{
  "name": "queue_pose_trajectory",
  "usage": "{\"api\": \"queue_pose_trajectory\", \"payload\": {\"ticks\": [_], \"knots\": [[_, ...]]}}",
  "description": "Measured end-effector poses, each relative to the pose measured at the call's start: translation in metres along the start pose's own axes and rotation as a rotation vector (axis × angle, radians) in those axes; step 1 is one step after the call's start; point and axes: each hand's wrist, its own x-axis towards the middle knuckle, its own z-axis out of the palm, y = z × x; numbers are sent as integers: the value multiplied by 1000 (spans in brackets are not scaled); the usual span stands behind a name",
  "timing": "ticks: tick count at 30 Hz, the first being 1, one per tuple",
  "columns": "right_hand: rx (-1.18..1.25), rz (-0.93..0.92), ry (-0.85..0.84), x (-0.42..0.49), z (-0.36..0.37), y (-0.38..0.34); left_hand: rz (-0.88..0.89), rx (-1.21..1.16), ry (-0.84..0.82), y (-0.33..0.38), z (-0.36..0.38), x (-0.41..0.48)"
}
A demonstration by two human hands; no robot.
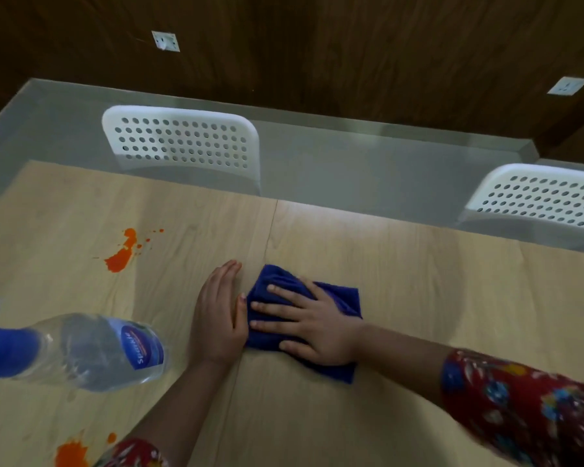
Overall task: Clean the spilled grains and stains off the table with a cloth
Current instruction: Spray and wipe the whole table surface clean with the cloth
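Blue cloth [343, 298] lies folded on the light wood table [418, 281], roughly mid-frame, just right of a seam [271, 227] running across the tabletop. R hand [314, 318] lies flat on top of the cloth, palm down, fingers straight and spread w/ tips pointing left; nothing is grasped, it just presses on the fabric. L hand [216, 315] is on the table right beside the cloth's left edge, fingers straight and held together, pointing away from the person, thumb touching or nearly touching the cloth (can't tell which). It grips nothing.

Orange stain [123, 252] w/ small splatter dots sits on the table to the left of both hands, well apart from the cloth. A second orange stain [71, 453] shows at the bottom-left edge of the frame, near the L sleeve [132, 453]. Both sleeves are red w/ a floral print; R sleeve [526, 409] is at lower right.

Clear plastic bottle [108, 348] w/ a blue label and blue top is at left, close to the camera and blurred, between the two stains.

Beyond the table's far edge: two white perforated chairs, one [182, 139] at centre-left, the other [547, 197] at right, on a grey floor [317, 156]. Dark wood wall behind carries two white sockets [165, 41] [567, 85].
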Motion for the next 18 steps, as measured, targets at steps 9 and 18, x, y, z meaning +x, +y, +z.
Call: {"api": "queue_pose_trajectory", "payload": {"ticks": [9,18], "knots": [[-21,677,232,71,-36,98,-20,-6,14,3,1,0],[53,714,327,45,-4,4,7,6,5,1,1,1]]}}
